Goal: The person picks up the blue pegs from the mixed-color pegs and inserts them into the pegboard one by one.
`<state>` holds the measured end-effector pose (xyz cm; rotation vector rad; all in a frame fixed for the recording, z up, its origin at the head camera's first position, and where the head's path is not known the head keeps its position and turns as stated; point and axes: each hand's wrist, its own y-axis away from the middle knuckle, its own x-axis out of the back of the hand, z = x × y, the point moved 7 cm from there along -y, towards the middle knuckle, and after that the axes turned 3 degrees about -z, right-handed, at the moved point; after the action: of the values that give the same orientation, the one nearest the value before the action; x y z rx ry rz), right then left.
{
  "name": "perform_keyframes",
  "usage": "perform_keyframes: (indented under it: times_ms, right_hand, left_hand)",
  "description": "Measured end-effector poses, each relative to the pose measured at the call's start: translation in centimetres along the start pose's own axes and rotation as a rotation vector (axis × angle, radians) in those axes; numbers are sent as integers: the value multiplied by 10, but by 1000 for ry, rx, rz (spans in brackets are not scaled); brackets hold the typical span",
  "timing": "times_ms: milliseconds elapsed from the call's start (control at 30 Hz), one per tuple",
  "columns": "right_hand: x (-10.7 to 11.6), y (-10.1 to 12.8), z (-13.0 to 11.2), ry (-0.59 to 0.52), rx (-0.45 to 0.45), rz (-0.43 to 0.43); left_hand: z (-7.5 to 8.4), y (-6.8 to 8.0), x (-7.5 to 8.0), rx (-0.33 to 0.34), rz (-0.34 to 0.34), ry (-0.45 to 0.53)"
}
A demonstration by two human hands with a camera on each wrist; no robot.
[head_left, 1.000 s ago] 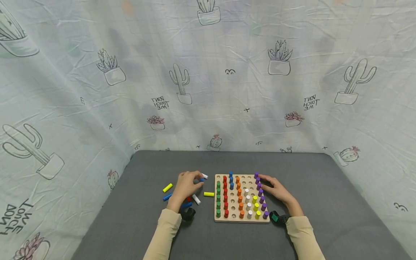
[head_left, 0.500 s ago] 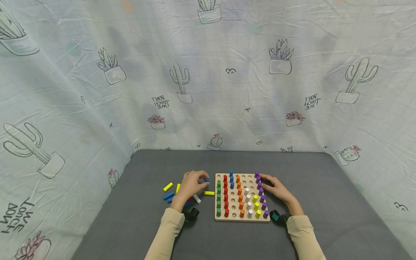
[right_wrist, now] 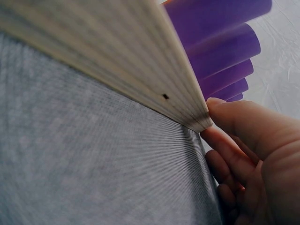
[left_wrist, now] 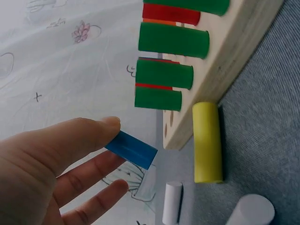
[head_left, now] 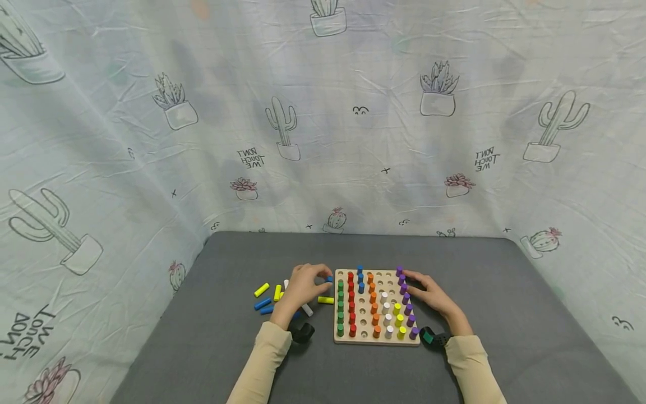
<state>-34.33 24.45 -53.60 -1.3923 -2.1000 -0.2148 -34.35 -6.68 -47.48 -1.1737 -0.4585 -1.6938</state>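
Observation:
My left hand [head_left: 305, 283] pinches a blue peg [left_wrist: 133, 150] between thumb and fingers, just off the left side of the wooden pegboard [head_left: 343, 341]. In the left wrist view the peg is tilted, its free end pointing toward the board. Columns of green pegs [head_left: 340, 307], red pegs [head_left: 351, 307], orange pegs [head_left: 373, 308], white pegs [head_left: 386, 308], yellow pegs [head_left: 398, 320] and purple pegs [head_left: 406, 298] stand upright in it. Three blue pegs [head_left: 360, 278] fill the far end of another column. My right hand [head_left: 429, 294] holds the board's right edge near the far corner, thumb beside the purple pegs.
Loose pegs lie on the grey table [head_left: 202, 336] left of the board, partly behind my left arm. Among them are a yellow peg [head_left: 326, 300] against the board, another yellow peg [head_left: 261, 289], a blue peg [head_left: 262, 303] and a white peg [head_left: 307, 310]. A patterned curtain [head_left: 333, 140] hangs behind.
My left hand has moved right with the blue peg, from among the loose pegs to the board's left side. The right hand stays on the board's edge.

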Motion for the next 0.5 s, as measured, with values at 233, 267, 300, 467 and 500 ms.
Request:
perform_keyframes:
  times_ms: [233, 267, 300, 467, 500]
  right_hand:
    - [-1, 0, 0, -6, 4, -12]
    - [-1, 0, 0, -8, 1, -10]
    - [-1, 0, 0, -10, 1, -10]
    - [-2, 0, -1, -14, 8, -8]
    - [-2, 0, -1, -12, 7, -8]
  left_hand:
    - [11, -3, 2, -14, 0, 21]
    - [13, -3, 3, -17, 0, 28]
    - [15, -4, 3, -21, -1, 32]
    - [23, -6, 3, -29, -15, 43]
    - [24, -7, 3, -30, -18, 47]
